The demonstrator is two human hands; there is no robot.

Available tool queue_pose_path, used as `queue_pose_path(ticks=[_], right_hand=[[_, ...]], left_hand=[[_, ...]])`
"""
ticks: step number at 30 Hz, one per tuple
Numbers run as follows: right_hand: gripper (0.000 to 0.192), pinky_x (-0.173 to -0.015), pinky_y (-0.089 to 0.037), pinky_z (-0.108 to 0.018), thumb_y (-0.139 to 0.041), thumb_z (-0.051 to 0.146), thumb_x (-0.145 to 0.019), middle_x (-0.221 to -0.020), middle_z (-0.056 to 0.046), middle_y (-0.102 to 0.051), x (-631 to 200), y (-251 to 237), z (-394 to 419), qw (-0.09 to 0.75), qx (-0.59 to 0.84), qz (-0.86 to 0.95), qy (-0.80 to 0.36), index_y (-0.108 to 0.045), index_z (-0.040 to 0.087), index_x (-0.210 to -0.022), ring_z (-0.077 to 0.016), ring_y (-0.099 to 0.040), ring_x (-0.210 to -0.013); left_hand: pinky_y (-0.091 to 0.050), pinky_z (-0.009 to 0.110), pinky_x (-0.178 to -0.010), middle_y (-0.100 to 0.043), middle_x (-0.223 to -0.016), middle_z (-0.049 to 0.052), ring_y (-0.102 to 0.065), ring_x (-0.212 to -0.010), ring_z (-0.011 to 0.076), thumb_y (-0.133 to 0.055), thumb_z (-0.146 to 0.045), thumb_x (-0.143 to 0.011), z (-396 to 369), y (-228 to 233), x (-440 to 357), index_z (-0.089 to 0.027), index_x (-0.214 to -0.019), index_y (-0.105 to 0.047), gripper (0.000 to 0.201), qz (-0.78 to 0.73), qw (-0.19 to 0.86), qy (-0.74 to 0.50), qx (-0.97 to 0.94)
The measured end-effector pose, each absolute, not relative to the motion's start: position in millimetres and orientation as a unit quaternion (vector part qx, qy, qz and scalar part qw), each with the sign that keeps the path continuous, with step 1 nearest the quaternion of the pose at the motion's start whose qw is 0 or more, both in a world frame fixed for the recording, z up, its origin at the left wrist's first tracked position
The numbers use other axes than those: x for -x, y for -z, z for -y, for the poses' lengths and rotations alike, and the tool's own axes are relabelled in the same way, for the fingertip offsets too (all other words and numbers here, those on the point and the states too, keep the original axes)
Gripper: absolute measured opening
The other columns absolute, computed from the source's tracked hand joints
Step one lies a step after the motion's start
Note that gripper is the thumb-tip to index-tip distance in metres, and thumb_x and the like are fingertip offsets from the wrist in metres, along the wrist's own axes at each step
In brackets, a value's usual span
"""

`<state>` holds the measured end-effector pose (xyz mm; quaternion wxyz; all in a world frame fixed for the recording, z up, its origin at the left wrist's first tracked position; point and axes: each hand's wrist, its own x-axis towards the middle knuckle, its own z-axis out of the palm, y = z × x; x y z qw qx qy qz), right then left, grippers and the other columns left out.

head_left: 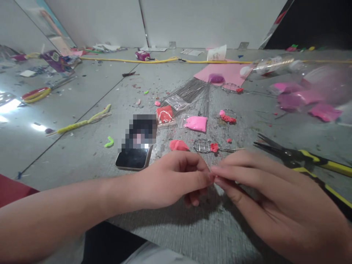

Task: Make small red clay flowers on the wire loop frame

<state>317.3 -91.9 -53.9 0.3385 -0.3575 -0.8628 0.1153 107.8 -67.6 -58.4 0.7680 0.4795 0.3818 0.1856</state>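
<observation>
Both hands meet at lower centre of frame. Left hand [176, 178] and right hand [264, 190] pinch fingertips together on something tiny; cannot tell what, possibly a thin wire.

Progress, judged: one small wire coil form with red clay [205, 146] lies finished-looking just above the hands, a second wire ring with red clay [227, 116] further up. Pink clay lump [178, 145] and pink clay packet [195, 123] remain unused. Yellow-handled pliers [302, 161] at right, untouched on grey desk [82, 154].
</observation>
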Motion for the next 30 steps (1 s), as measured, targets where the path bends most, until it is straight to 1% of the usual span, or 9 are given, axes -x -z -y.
queue_pose_path(ticks=[3,7,16,19,21,24,26,28,30], right_hand=[[0.019,-0.077,-0.063,-0.019,-0.064,0.011,-0.09,-0.093,-0.002,-0.078,-318,54,91,0.324,0.358,0.868,-0.117,-0.075,0.023,-0.1,-0.0121,-0.074,-0.081],[0.018,-0.072,-0.061,-0.015,-0.065,0.011,-0.091,-0.092,-0.001,-0.076,-318,54,88,0.328,0.341,0.87,-0.136,-0.076,0.024,-0.096,-0.0093,-0.072,-0.08],[0.018,-0.075,-0.058,-0.012,-0.065,0.01,-0.093,-0.093,-0.001,-0.073,-319,53,86,0.317,0.33,0.869,-0.188,-0.077,0.023,-0.095,-0.0071,-0.071,-0.081],[0.018,-0.074,-0.057,-0.01,-0.065,0.011,-0.093,-0.092,0.0,-0.074,-319,51,87,0.31,0.336,0.868,-0.194,-0.078,0.024,-0.092,-0.0064,-0.072,-0.079],[0.019,-0.072,-0.057,-0.011,-0.066,0.011,-0.092,-0.093,0.001,-0.076,-319,49,87,0.308,0.343,0.862,-0.209,-0.079,0.025,-0.093,-0.0066,-0.073,-0.078],[0.017,-0.068,-0.057,-0.014,-0.071,0.011,-0.087,-0.086,0.003,-0.077,-316,49,85,0.309,0.378,0.825,-0.285,-0.078,0.027,-0.085,-0.0082,-0.072,-0.073],[0.011,-0.06,-0.055,-0.017,-0.077,0.017,-0.084,-0.077,0.004,-0.076,-314,52,83,0.295,0.424,0.766,-0.381,-0.077,0.027,-0.079,-0.0101,-0.07,-0.067],[0.007,-0.053,-0.052,-0.018,-0.083,0.028,-0.082,-0.072,0.003,-0.075,-313,58,81,0.279,0.456,0.685,-0.495,-0.077,0.026,-0.078,-0.0117,-0.068,-0.063],[0.017,-0.051,-0.051,-0.018,-0.086,0.038,-0.08,-0.072,0.001,-0.073,-314,65,79,0.277,0.447,0.613,-0.59,-0.076,0.024,-0.081,-0.0112,-0.064,-0.061]], left_hand=[[-0.049,0.015,-0.051,-0.058,-0.068,-0.004,-0.057,-0.055,0.005,-0.067,-0.028,-0.093,67,59,-107,-0.014,-0.079,-0.059,0.021,-0.386,0.773,-0.185,-0.467],[-0.05,0.014,-0.051,-0.061,-0.071,-0.004,-0.057,-0.055,0.0043,-0.066,-0.024,-0.093,67,59,-107,-0.014,-0.078,-0.06,0.019,-0.387,0.779,-0.182,-0.458],[-0.05,0.014,-0.051,-0.057,-0.061,-0.005,-0.056,-0.054,0.0055,-0.063,-0.025,-0.092,68,56,-107,-0.015,-0.077,-0.058,0.019,-0.388,0.773,-0.165,-0.474],[-0.049,0.017,-0.052,-0.057,-0.063,-0.005,-0.056,-0.055,0.0066,-0.062,-0.025,-0.09,70,58,-106,-0.016,-0.078,-0.058,0.016,-0.391,0.752,-0.159,-0.507],[-0.045,0.016,-0.05,-0.057,-0.065,-0.004,-0.055,-0.056,0.0066,-0.063,-0.024,-0.088,72,60,-104,-0.016,-0.077,-0.056,0.015,-0.393,0.712,-0.169,-0.558],[-0.036,0.015,-0.048,-0.053,-0.063,-0.005,-0.046,-0.056,0.0052,-0.065,-0.02,-0.084,74,61,-103,-0.016,-0.071,-0.054,0.017,-0.384,0.605,-0.198,-0.669],[-0.033,0.015,-0.048,-0.05,-0.061,-0.005,-0.042,-0.056,0.0046,-0.065,-0.019,-0.083,73,61,-102,-0.015,-0.069,-0.055,0.018,-0.372,0.55,-0.212,-0.717],[-0.033,0.015,-0.049,-0.05,-0.061,-0.005,-0.041,-0.055,0.0043,-0.064,-0.018,-0.085,73,59,-103,-0.015,-0.07,-0.056,0.017,-0.363,0.54,-0.22,-0.727],[-0.033,0.016,-0.048,-0.05,-0.061,-0.005,-0.041,-0.055,0.0044,-0.063,-0.019,-0.087,73,58,-103,-0.015,-0.071,-0.056,0.017,-0.361,0.56,-0.225,-0.711]])
